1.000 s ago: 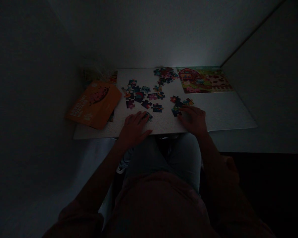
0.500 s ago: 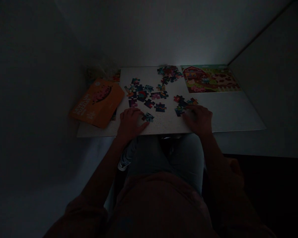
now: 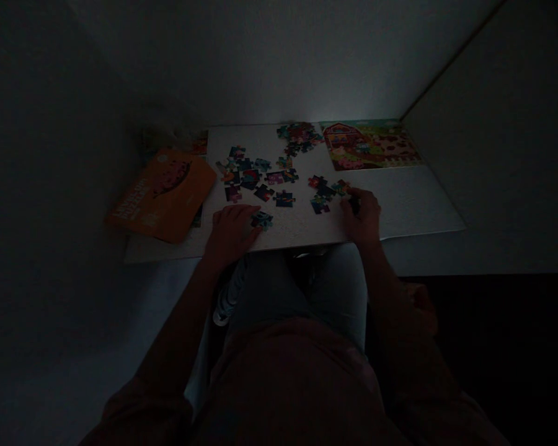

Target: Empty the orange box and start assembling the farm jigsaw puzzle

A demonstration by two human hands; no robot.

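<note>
In the dim head view, my left hand [image 3: 232, 229] rests at the front of the white table [image 3: 302, 229]. Its index finger and thumb curve around a dark teal puzzle piece [image 3: 261, 220] lying flat. My right hand [image 3: 363, 214] lies farther right, thumb and index finger apart with a dark gap between them. Its index fingertip is at the edge of an orange-and-green puzzle piece [image 3: 340, 188]. That piece lies in a small cluster with a red-marked piece [image 3: 315, 181] and a purple-cornered piece [image 3: 320, 206].
Several loose puzzle pieces [image 3: 250, 178] spread across the left middle. A heap of pieces [image 3: 300, 135] lies at the back. A farm picture [image 3: 369, 145] is at the back right. An orange puzzle box or folder [image 3: 165, 195] covers the left end. Walls stand behind the table.
The view has shifted, so the table appears farther left. My right hand has drawn back from the small cluster, uncovering more of its pieces. My left hand stays by the teal piece.
</note>
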